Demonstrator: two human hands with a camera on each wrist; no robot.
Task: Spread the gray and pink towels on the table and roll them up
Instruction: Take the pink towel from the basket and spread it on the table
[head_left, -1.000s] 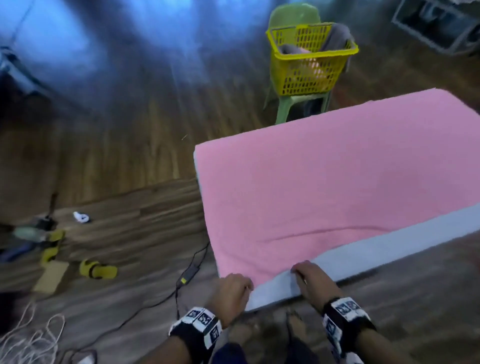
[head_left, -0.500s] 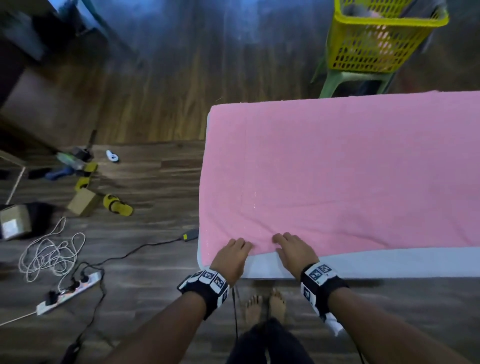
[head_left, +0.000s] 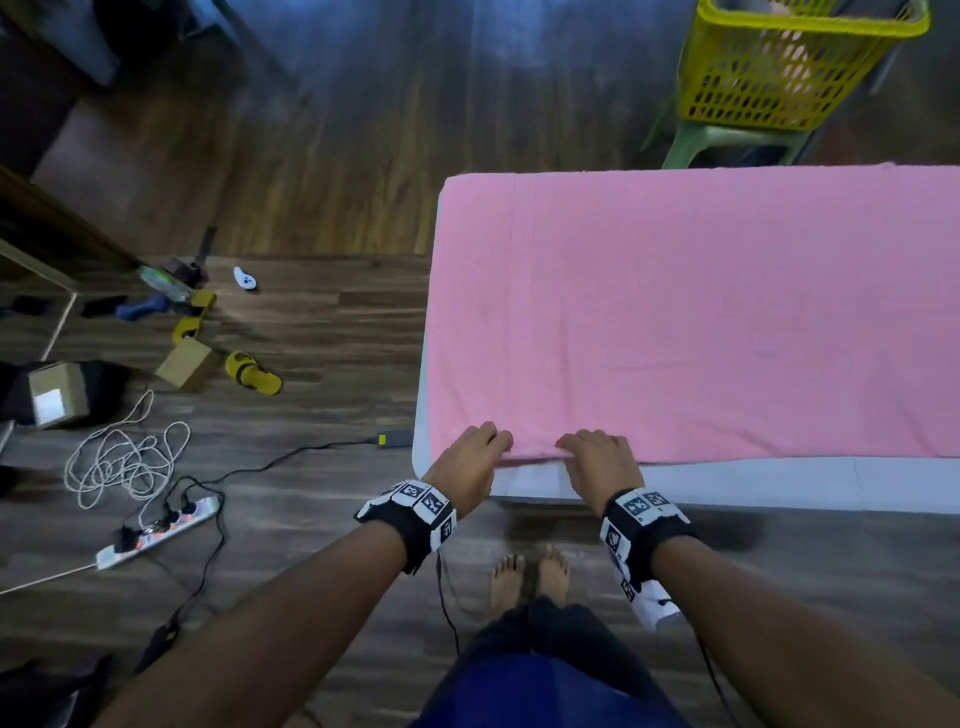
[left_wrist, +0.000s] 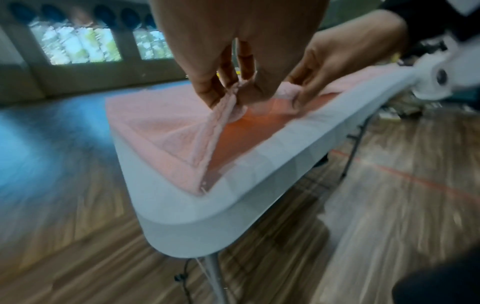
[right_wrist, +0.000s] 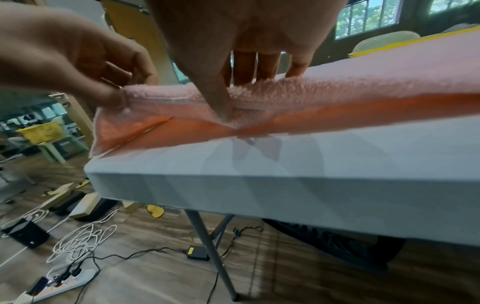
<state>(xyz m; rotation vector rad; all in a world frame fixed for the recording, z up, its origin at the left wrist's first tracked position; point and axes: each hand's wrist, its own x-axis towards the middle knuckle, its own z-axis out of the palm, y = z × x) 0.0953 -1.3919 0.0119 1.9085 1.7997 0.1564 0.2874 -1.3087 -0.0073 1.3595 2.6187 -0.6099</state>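
White table over wood floor; both grips, left hand and right hand, pinch pink towel.

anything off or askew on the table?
Nothing odd. The pink towel lies flat and square on the table; only its near edge is lifted, pinched by the left hand and right hand.

A yellow basket sits on a green stool beyond the surface. On the wooden floor to the left lie a yellow sandal, cardboard boxes, a coiled white cord, a power strip and a black adapter.
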